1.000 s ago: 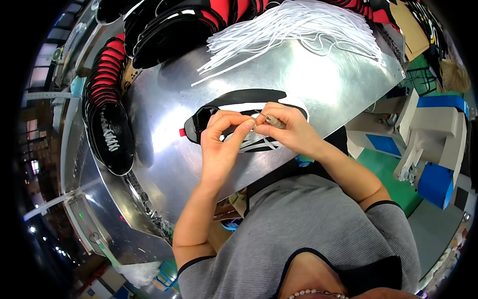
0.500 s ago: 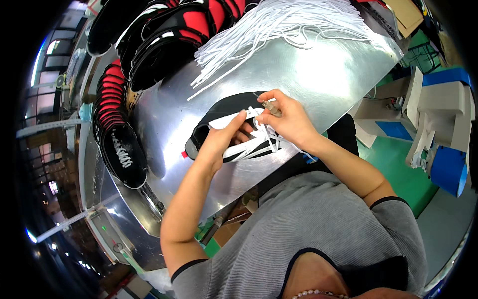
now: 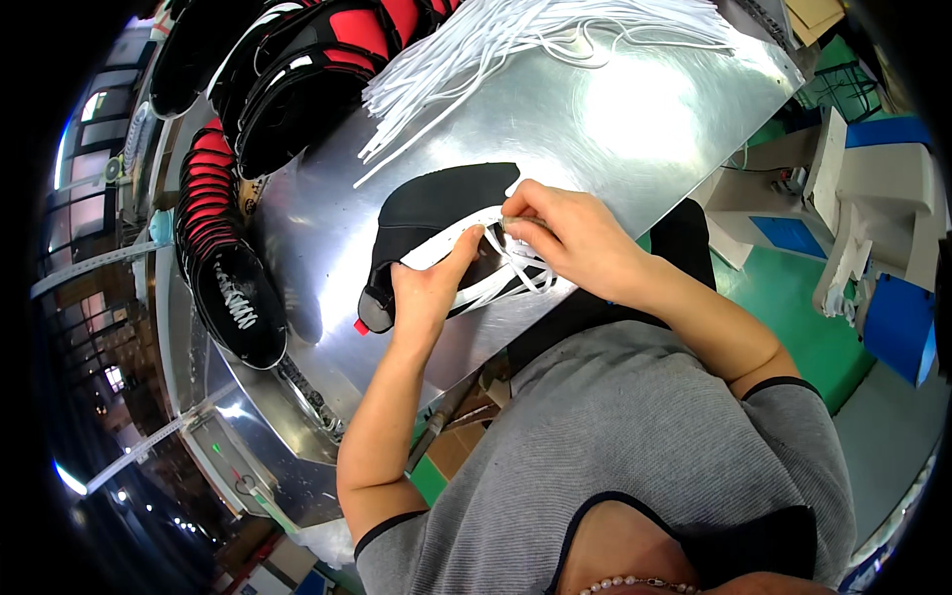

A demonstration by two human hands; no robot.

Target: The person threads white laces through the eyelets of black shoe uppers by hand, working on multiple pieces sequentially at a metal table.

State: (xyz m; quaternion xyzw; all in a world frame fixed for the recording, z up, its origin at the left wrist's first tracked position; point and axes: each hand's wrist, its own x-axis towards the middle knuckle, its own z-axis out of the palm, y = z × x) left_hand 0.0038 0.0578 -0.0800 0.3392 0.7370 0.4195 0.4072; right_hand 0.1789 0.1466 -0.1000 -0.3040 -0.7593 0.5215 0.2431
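Observation:
A black shoe upper with a white eyelet strip lies on the metal table in front of me, its red tab toward the lower left. My left hand is closed round the upper, the thumb pressed on the white strip and the fingers mostly hidden inside. Over the strip's far end, my right hand pinches a small hand tool, its handle largely covered by the fingers. White shoelace hangs in loose loops between and below my hands.
A thick bundle of white laces lies across the far side of the metal table. Red and black shoe uppers are piled at the far left. A nested row of uppers curves down the left edge.
My right hand has moved slightly left and down to the white strip, and its tool is now mostly hidden. The upper's black side shows more broadly. The whole view has shifted slightly.

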